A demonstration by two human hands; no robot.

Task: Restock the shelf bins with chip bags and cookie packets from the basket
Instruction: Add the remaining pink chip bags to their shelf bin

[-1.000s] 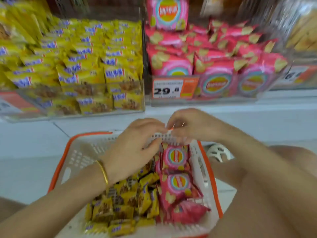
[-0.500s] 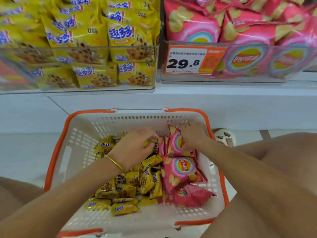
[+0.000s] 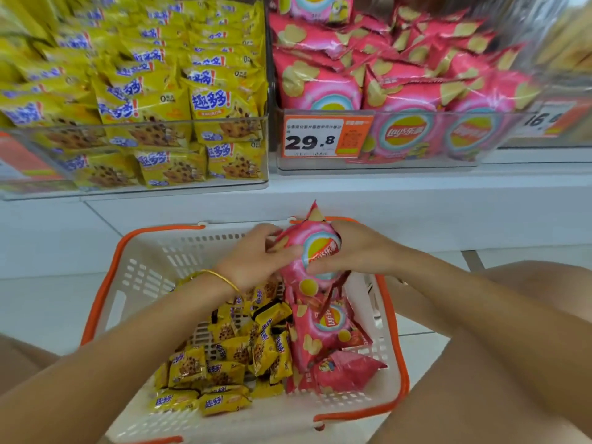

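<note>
Partway through, by the look of it, and nowhere near finished. Holding one pink chip bag (image 3: 315, 251) up over the far end of the basket (image 3: 105, 283), with the left grip (image 3: 253, 261) curled round its left edge and the right grip (image 3: 362, 251) wrapped round its right side. Raised above the pile, lower end reaching down toward the bags beneath; cannot tell whether joined to them. Not yet carried up to the shelf (image 3: 352, 203).

Needs lifting to the clear chip bin (image 3: 400, 114) up on the right, heaped with matching pink bags beside the orange price tag (image 3: 323, 137). Under the raised bag, at least two more chip bags (image 3: 326, 328) to shift from the basket's right side. On the basket's left, a loose heap of yellow cookie packets (image 3: 230, 357), seemingly untouched, bound for the clear cookie bin (image 3: 192, 121) up on the left, itself stacked high with the same yellow packets.

Judging by that heap, most of the job to come: chips first, probably, then a good many small cookie packets. Cannot tell how much room either bin has at the back.
</note>
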